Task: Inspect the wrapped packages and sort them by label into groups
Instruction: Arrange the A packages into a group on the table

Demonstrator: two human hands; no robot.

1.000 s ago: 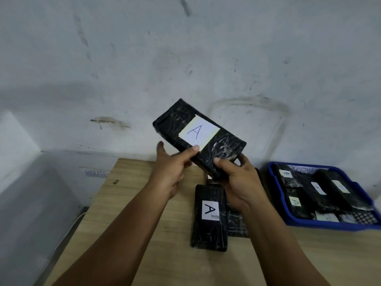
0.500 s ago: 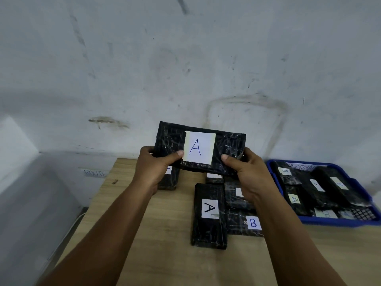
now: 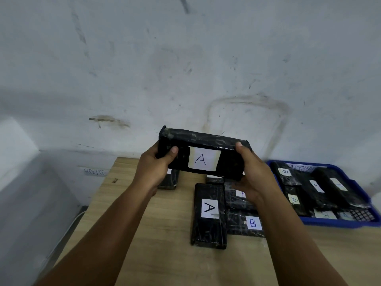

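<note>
Both hands, left hand [image 3: 153, 170] and right hand [image 3: 254, 176], grip the ends of the A-labelled package [image 3: 203, 154] above the tabletop [image 3: 165, 234] far edge; fingers behind apparently curled.

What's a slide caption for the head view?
Both hands, left hand and right hand, hold an A-labelled package above the table.

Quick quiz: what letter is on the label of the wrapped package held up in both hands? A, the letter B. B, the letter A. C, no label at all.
B: the held package, gripped at its ends by the left hand and the right hand, shows a white label with a handwritten A.
</note>
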